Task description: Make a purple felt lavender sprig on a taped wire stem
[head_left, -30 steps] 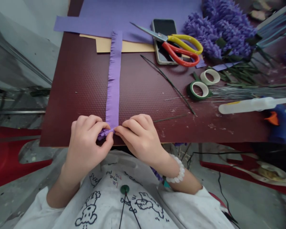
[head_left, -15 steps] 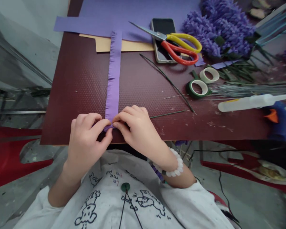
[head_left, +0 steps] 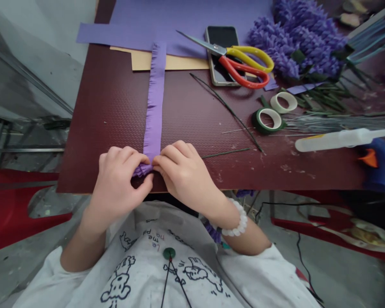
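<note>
A long fringed purple paper strip runs from the far sheets straight toward me across the dark red table. Its near end is rolled into a small purple bundle between my hands. My left hand pinches that rolled end from the left, fingers curled round it. My right hand, with a white bead bracelet at the wrist, pinches the strip from the right, fingertips meeting those of the left. A thin green wire lies just right of my right hand.
Yellow-and-red scissors lie across a phone. Purple paper flowers pile at the back right, two tape rolls and loose wires beside them. A glue gun and white glue tube sit at right.
Both hands have kept their pinch on the strip's rolled end and crept slightly away from me along it. The rolled bundle shows again under my left fingers.
</note>
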Demonstrator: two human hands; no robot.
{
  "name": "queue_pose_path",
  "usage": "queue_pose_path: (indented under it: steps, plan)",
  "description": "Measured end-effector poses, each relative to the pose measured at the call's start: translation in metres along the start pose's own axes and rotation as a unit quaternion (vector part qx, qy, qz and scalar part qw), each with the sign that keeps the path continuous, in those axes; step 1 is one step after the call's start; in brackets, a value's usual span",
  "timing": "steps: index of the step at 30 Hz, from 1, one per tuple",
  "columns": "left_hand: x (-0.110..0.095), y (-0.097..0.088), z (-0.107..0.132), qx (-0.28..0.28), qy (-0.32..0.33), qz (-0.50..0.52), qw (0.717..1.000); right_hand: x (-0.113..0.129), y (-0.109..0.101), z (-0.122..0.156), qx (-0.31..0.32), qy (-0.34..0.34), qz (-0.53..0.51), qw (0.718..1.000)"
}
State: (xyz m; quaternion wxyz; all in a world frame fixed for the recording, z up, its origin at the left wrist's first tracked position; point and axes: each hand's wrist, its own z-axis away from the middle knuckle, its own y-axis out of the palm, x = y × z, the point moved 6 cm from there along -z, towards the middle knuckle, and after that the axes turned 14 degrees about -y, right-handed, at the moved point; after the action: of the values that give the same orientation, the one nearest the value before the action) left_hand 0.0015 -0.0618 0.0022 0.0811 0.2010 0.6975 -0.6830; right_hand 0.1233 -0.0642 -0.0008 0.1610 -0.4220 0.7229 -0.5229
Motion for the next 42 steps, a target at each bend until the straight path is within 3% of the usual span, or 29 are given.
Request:
queue_pose_path:
  steps: [5,8,13,18,22,27,33,39,42]
  plan:
    - [0.003,-0.005,0.004,-0.035,0.016,0.045,0.998,-0.011,0.003,-0.013,0.099,0.065,-0.081,0.990]
    - [0.001,-0.003,0.005,-0.063,0.035,0.021,0.997,-0.015,0.004,-0.018,0.123,0.105,-0.117,0.980]
    - [-0.003,-0.003,0.004,-0.097,0.036,0.009,0.995,-0.018,0.004,-0.011,0.062,0.119,-0.150,0.980]
    - [-0.002,-0.003,-0.002,-0.052,0.005,0.027,0.998,-0.005,-0.006,0.000,-0.028,0.027,-0.056,0.998]
    - [0.001,-0.003,-0.007,-0.027,-0.018,0.040,0.999,0.004,-0.009,0.001,-0.013,-0.022,0.016,1.000]
    - [0.006,-0.010,-0.004,-0.009,-0.002,0.070,0.997,0.005,-0.008,-0.002,-0.002,-0.026,0.029,0.999]
    - [0.021,-0.032,0.015,-0.118,-0.021,0.067,0.991,-0.001,-0.003,-0.004,0.018,0.015,-0.004,1.000]
    - [0.019,-0.023,0.018,-0.125,-0.013,0.009,0.992,-0.003,-0.001,-0.003,0.021,0.033,-0.035,0.999]
    - [0.013,-0.024,0.017,-0.135,-0.017,0.033,0.990,-0.002,-0.001,-0.003,0.020,0.036,-0.024,0.999]
